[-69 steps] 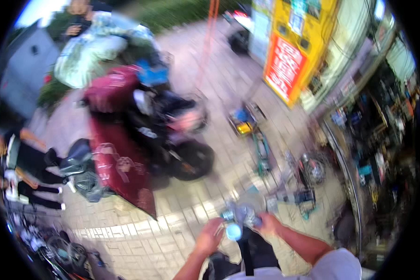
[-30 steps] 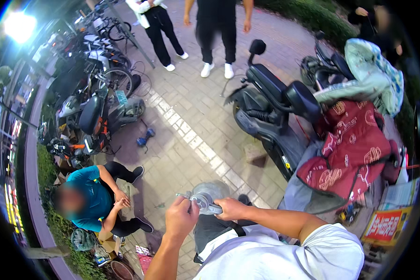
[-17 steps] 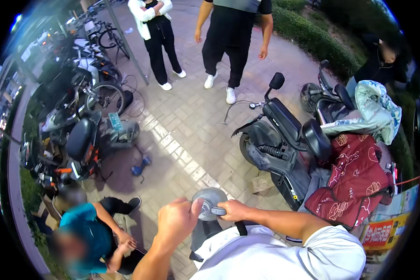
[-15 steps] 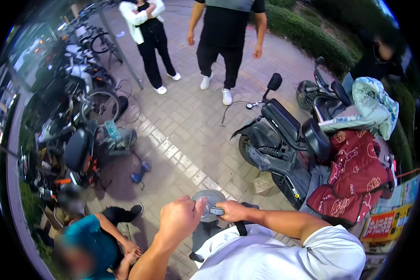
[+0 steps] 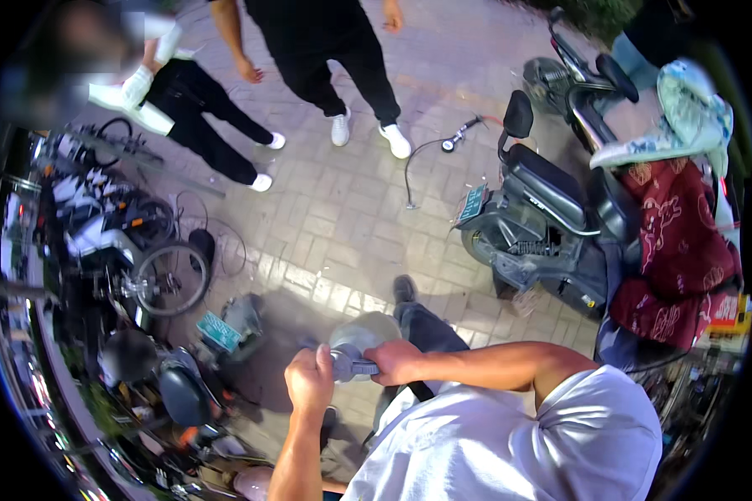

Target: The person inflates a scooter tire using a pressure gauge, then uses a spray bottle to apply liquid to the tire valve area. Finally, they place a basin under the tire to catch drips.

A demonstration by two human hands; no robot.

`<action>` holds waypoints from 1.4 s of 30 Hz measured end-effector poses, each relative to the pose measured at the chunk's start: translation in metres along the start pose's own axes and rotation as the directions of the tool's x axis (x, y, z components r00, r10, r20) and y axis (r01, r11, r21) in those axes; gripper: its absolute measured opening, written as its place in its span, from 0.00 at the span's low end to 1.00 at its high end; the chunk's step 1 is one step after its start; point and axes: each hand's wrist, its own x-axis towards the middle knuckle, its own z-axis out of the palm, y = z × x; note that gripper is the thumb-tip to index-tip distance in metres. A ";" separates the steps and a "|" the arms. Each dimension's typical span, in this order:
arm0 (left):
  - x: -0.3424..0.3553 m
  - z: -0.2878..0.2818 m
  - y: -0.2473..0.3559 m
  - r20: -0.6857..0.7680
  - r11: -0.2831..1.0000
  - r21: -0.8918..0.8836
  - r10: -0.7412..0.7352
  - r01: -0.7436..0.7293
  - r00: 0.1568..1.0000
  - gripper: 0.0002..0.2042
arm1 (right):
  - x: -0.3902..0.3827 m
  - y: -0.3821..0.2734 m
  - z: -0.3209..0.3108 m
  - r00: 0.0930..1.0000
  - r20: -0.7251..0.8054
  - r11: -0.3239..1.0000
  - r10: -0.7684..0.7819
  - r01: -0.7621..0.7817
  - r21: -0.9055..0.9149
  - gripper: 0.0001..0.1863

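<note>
My left hand (image 5: 307, 380) has its fingers closed on the left side of a grey round device (image 5: 364, 332) with a fitting and a short handle, held in front of my body. My right hand (image 5: 397, 361) is wrapped round the handle (image 5: 359, 368) at the device's right. The device's detail is partly hidden by my fingers. My dark-trousered leg (image 5: 433, 326) shows beyond it, above the pale paving.
Two standing people (image 5: 196, 113) (image 5: 326, 42) are ahead. A hose with a gauge (image 5: 449, 145) lies near them. Scooters (image 5: 543, 192) with a maroon quilted cover (image 5: 673, 267) stand right. Bicycles (image 5: 171, 280) and more scooters (image 5: 184, 388) crowd the left.
My view has shifted, bringing the standing people and left-hand bikes to new places. The seated person in teal has mostly left view. My leg has stepped forward; both hands stay on the device.
</note>
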 end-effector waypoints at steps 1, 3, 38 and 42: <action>0.028 -0.009 -0.003 0.023 1.000 0.000 -0.016 0.016 1.000 0.20 | 0.021 -0.006 -0.017 1.000 0.011 1.000 -0.002 0.002 -0.003 0.15; 0.078 -0.029 0.008 0.048 0.999 -0.004 -0.047 0.047 0.998 0.18 | 0.057 -0.009 -0.053 1.000 -0.022 1.000 0.010 -0.010 0.017 0.15; 0.684 0.118 0.323 0.615 0.516 -0.445 0.770 -0.732 0.170 0.18 | 0.265 0.144 -0.424 0.295 -0.619 0.676 0.728 -0.159 0.719 0.14; 0.688 0.144 0.367 0.648 0.473 -0.566 0.762 -0.675 -0.010 0.14 | 0.262 0.149 -0.446 0.083 -0.617 0.621 0.783 -0.165 0.766 0.15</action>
